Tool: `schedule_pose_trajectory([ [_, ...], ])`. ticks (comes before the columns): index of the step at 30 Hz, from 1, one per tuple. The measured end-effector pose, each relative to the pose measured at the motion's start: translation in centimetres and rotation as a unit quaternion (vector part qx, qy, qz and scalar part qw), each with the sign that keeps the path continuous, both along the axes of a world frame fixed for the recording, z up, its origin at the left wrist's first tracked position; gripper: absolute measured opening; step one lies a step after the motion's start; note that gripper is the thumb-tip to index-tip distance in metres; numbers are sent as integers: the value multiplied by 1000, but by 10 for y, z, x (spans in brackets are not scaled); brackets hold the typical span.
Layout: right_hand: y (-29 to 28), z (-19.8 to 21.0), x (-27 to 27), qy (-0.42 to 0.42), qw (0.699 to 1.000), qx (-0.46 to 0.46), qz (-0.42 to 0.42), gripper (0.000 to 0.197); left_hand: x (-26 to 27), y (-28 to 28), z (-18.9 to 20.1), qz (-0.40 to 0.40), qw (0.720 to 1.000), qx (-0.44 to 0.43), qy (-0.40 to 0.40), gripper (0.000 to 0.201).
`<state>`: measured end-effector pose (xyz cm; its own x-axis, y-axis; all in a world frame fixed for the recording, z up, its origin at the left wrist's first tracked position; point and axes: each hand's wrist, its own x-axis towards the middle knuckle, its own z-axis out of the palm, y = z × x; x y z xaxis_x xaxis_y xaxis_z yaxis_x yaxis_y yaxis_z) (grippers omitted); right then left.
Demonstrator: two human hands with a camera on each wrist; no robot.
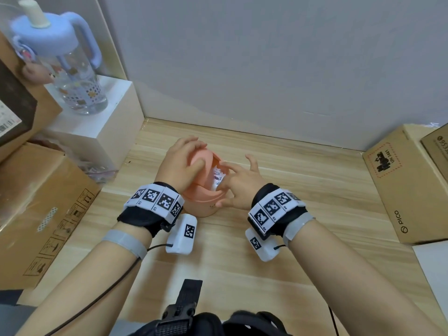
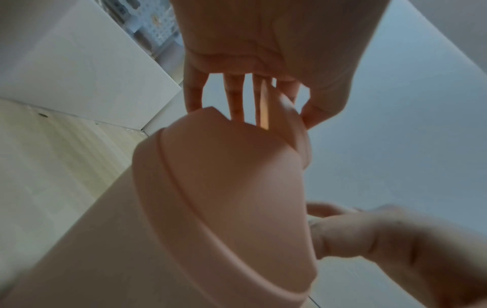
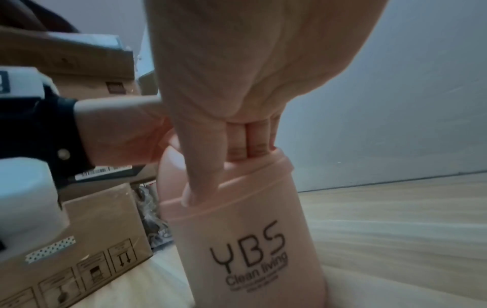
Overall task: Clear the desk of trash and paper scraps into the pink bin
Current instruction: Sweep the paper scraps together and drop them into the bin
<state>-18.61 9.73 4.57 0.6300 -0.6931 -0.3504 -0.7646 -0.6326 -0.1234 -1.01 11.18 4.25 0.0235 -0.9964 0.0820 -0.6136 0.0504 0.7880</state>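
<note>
A small pink bin (image 1: 204, 209) printed "YBS" (image 3: 250, 250) stands mid-desk, its swing lid (image 1: 200, 158) tipped up. My left hand (image 1: 183, 161) grips that lid, thumb on one face and fingers over the top; the left wrist view shows the lid flap (image 2: 287, 118) pinched under my left hand (image 2: 263, 52). Printed white paper scrap (image 1: 218, 177) shows in the bin's mouth. My right hand (image 1: 240, 181) reaches in with straight fingers touching the paper. In the right wrist view my right hand (image 3: 237, 83) has fingers inside the rim and thumb down the outside.
A blue-lidded clear bottle (image 1: 72, 76) stands on a white block (image 1: 101, 122) at back left. Cardboard boxes (image 1: 36, 202) line the left side and a PICO carton (image 1: 407, 190) the right. A grey wall (image 1: 266, 69) closes the back. Bare wooden desk (image 1: 315, 190) lies around the bin.
</note>
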Motion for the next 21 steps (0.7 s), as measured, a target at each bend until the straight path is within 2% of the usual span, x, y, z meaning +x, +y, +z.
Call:
schedule_pose_trajectory([
  [2, 2, -3, 1, 10, 1000, 8, 8, 38, -4, -1, 4, 3, 999, 8, -47, 49],
  [4, 4, -2, 3, 2, 1000, -4, 7, 38, -10, -4, 7, 14, 994, 16, -104, 40],
  [7, 3, 6, 0, -66, 997, -45, -20, 29, -20, -8, 6, 28, 986, 20, -162, 36],
  [10, 3, 10, 0, -53, 998, -21, -10, 30, -20, -10, 3, 37, 985, 29, -167, 39],
  [13, 6, 0, 4, 22, 1000, 13, 3, 43, -19, -9, 4, 37, 984, 26, -170, 38],
  [16, 6, -13, 14, 57, 998, 12, -9, 57, -19, -6, 5, 40, 983, 28, -175, 37],
  [18, 4, -18, 21, 65, 998, 14, -6, 63, -18, -5, 4, 36, 982, 31, -184, 40],
  [21, 1, -17, 24, 55, 998, 14, -3, 61, -14, -4, 3, 45, 981, 39, -182, 39],
])
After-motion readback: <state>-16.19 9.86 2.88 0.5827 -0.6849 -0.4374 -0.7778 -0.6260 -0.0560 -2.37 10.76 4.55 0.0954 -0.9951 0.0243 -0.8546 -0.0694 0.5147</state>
